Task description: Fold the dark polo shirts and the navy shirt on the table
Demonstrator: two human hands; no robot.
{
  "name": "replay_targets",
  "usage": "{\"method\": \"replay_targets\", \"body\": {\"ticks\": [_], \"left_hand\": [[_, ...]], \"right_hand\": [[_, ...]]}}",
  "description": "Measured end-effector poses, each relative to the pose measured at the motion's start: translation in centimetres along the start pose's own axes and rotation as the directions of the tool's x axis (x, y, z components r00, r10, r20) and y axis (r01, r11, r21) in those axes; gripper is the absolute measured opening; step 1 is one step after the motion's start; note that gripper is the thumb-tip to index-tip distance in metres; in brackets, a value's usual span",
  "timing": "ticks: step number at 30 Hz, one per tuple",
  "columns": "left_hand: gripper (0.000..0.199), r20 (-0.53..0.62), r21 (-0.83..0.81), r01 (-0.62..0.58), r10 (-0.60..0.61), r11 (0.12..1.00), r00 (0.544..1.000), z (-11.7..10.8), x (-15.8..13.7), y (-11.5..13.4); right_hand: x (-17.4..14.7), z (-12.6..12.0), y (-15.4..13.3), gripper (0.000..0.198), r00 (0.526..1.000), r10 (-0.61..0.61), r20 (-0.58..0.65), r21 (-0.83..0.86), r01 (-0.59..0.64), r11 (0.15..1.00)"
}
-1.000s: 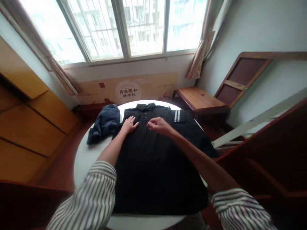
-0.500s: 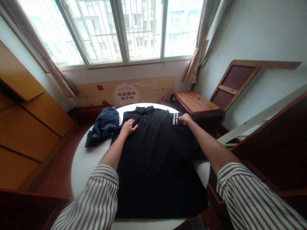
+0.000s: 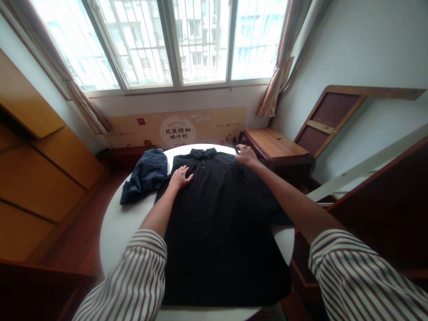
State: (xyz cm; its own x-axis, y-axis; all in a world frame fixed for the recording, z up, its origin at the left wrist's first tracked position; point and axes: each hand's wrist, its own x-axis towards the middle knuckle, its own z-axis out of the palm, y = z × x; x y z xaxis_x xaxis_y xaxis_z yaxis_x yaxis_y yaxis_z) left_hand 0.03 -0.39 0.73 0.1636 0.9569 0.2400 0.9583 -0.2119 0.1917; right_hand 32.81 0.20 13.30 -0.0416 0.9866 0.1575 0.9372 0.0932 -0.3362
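Observation:
A black polo shirt lies spread on a round white table, its collar at the far edge and its hem toward me. My left hand rests flat on the upper left of the shirt, fingers spread. At the far right shoulder, my right hand has its fingers closed on the shirt's fabric. The fingertips are partly hidden, and the pale sleeve stripes are out of sight.
A dark blue bundled garment sits on the table's left side. Beyond the table's right edge stands a low wooden table. Wooden cabinets line the left, and a printed banner hangs under the window.
My right hand has moved away from me and a little left, from the white-striped sleeve to the shoulder edge. The stripes have gone from sight. My left hand stays in place on the shirt.

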Motion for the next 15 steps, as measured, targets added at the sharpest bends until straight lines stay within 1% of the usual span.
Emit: {"method": "replay_targets", "body": {"ticks": [2, 4, 6, 8, 10, 13, 15], "left_hand": [[0.063, 0.003, -0.001, -0.003, 0.003, 1.0, 1.0, 0.1, 0.0, -0.1], [0.064, 0.007, -0.003, -0.004, 0.004, 1.0, 1.0, 0.1, 0.0, -0.1], [0.064, 0.015, -0.01, -0.003, 0.003, 1.0, 1.0, 0.2, -0.1, 0.0], [0.064, 0.022, -0.035, 0.001, 0.0, 0.999, 1.0, 0.1, -0.2, 0.2], [0.059, 0.025, -0.105, 0.038, -0.035, 0.994, 0.999, -0.2, 0.0, 0.2], [0.042, 0.028, -0.206, 0.147, -0.145, 0.967, 0.989, -1.3, 1.4, -0.4], [0.041, 0.011, -0.216, 0.234, -0.238, 0.948, 0.971, -2.3, 3.1, -1.5]], "right_hand": [[-0.3, 1.2, -1.0, 0.038, 0.993, -0.034, 0.115, -0.033, 0.038, 0.999], [-0.7, 2.7, -1.7, 0.034, 0.97, -0.059, 0.238, -0.046, 0.071, 0.996], [-0.8, 4.0, -2.0, 0.031, 0.952, -0.065, 0.299, -0.038, 0.08, 0.996], [-0.4, 4.9, -1.7, 0.032, 0.957, -0.055, 0.286, -0.025, 0.065, 0.998], [0.8, 5.2, -1.0, 0.031, 0.975, -0.025, 0.222, -0.007, 0.027, 1.0], [3.1, 5.4, 0.5, 0.026, 0.991, 0.05, 0.12, 0.032, -0.055, 0.998], [4.9, 5.6, 1.6, 0.024, 0.991, 0.111, 0.075, 0.067, -0.116, 0.991]]}}
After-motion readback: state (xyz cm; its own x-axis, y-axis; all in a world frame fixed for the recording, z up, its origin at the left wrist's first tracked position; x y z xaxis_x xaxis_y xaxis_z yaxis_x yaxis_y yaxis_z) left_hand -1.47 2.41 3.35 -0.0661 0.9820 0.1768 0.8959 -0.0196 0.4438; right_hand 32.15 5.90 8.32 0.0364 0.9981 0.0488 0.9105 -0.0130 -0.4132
